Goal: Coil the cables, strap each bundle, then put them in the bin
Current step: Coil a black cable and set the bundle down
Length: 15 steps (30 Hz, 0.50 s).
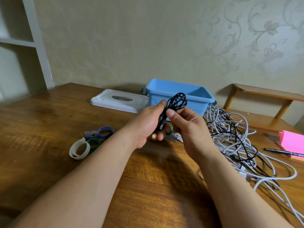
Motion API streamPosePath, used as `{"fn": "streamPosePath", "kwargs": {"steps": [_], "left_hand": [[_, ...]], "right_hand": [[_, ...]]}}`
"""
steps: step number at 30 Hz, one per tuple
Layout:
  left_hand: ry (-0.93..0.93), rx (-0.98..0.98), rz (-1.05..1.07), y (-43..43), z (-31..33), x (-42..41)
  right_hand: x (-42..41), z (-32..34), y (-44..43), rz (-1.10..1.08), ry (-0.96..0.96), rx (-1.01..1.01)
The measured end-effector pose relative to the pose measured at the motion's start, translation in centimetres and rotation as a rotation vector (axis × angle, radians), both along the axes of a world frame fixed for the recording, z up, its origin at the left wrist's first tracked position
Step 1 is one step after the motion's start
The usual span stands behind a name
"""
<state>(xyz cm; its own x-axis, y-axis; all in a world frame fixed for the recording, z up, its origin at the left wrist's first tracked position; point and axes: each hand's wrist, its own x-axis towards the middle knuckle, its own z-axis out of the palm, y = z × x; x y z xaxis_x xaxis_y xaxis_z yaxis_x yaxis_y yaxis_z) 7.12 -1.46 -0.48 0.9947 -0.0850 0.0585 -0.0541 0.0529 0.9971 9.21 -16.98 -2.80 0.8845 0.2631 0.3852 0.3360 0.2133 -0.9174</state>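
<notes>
A coiled black cable (pixel 177 102) is held up above the wooden table, in front of the blue bin (pixel 194 97). My left hand (pixel 148 124) grips the coil's lower part, where a USB plug shows against the palm. My right hand (pixel 187 129) pinches the same coil from the right, thumb on its middle. A green strap (pixel 170 131) peeks out between the hands. Several loose straps lie to the left: a white one (pixel 79 149), a dark green one (pixel 93 143) and a blue one (pixel 106 131).
A tangle of white and black cables (pixel 235 140) sprawls on the table's right side. The bin's white lid (pixel 118 100) lies left of the bin. Pink sticky notes (pixel 292 142) and a black pen (pixel 278 151) sit at the far right. A wooden shelf (pixel 266 94) stands behind.
</notes>
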Motion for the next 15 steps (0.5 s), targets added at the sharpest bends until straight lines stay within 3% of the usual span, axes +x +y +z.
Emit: {"fn": "streamPosePath", "kwargs": {"steps": [3,7,15], "left_hand": [[-0.147,0.231,0.109,-0.4,-0.3,-0.2],[-0.459,0.571,0.178,-1.5,-1.4,-0.5],[-0.693,0.753,0.321,-0.8,-1.7,0.4]], "right_hand": [[0.4,0.2,-0.2,-0.168,0.033,0.021],[0.5,0.3,-0.4,-0.195,0.151,0.105],[0.3,0.7,-0.3,-0.233,0.205,0.034]]}}
